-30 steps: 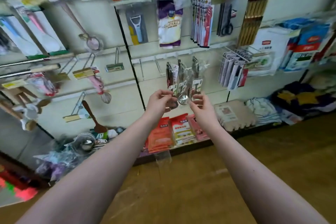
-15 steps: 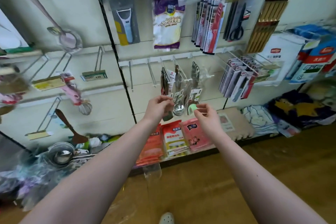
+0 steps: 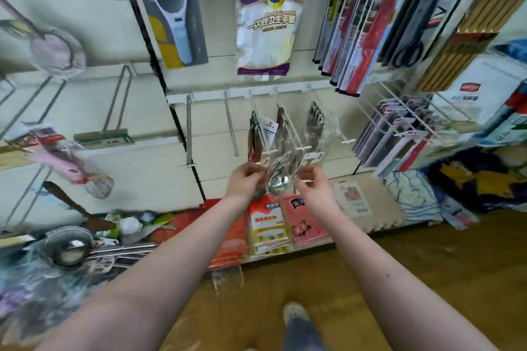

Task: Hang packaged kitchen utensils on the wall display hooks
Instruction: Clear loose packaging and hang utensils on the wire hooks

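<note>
Clear-bagged steel spoons (image 3: 281, 184) hang in three bunches from white wire hooks (image 3: 288, 128) on the middle wall rail. My left hand (image 3: 246, 179) pinches the lower left edge of the middle spoon packet. My right hand (image 3: 312, 184) pinches the packet's lower right edge, just under a white price label (image 3: 312, 157). The spoon's bowl shows between both hands. Two bare hooks (image 3: 188, 134) stand to the left of the spoons.
Above hang a peeler card (image 3: 176, 23), a glove pack (image 3: 266, 28), knives (image 3: 359, 37) and scissors. Boxed items (image 3: 393, 134) fill hooks to the right. Ladles and loose packets (image 3: 68, 248) lie on the low shelf at left; cloth packs (image 3: 268, 225) stand below my hands. My shoe (image 3: 295, 313) is on the wooden floor.
The view has moved closer to the wall and tilted down. Both hands stay at the bottom of the spoon packets, and my right hand now pinches the packet edge instead of hovering beside it.
</note>
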The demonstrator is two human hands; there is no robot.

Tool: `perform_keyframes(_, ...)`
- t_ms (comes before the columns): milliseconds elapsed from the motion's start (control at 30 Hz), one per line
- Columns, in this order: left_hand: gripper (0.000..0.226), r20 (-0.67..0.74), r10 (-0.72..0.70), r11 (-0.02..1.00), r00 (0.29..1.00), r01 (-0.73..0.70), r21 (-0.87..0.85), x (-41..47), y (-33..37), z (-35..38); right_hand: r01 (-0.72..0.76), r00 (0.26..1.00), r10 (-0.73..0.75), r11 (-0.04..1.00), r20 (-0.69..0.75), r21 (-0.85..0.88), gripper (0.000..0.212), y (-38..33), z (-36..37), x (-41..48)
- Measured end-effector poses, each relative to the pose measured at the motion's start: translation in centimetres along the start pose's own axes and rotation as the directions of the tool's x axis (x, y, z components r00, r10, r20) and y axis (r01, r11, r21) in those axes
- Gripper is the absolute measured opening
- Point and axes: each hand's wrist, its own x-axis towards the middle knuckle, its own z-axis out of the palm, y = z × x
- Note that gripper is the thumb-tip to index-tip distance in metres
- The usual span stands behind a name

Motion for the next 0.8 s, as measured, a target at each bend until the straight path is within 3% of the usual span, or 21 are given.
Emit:
perform_keyframes(67,0.007,-0.004,-0.011,1.000,1.000,0.011,-0.006,1.1,-0.7,0.4,-0.032,0.999,0.033,0.998,0.037,-0.048,0.037,0.4,-0.2,2.1)
perform_keyframes(233,0.021,-0.045,-0.096,0.995,0.994,0.095,-0.024,4.4,-1.2,2.1,-0.026,0.991,0.033,0.998,0.127,-0.061,0.040,2.1,-0.8,7.5)
perform_keyframes(433,0.041,-0.149,-0.087,0.996,0.985,0.091,0.024,8.5,-2.2,3.5,-0.012,0.983,0.029,0.995,0.180,-0.096,0.053,4.2,0.0,13.2)
perform_keyframes(567,0.052,-0.202,-0.040,0.996,0.979,0.056,0.075,10.3,-2.8,3.7,-0.045,0.988,0.056,0.995,0.142,-0.085,0.062,5.1,0.7,16.8)
perform_keyframes(667,0.048,-0.248,-0.039,0.997,0.968,0.055,0.058,11.9,-3.1,4.3,-0.042,0.991,0.042,0.999,0.123,0.001,0.057,4.9,1.0,19.0)
perform_keyframes(800,0.040,-0.392,-0.020,0.991,0.920,0.070,0.114,13.9,-3.3,4.9,0.032,0.988,-0.022,0.997,0.150,-0.065,0.053,4.9,1.4,20.2)
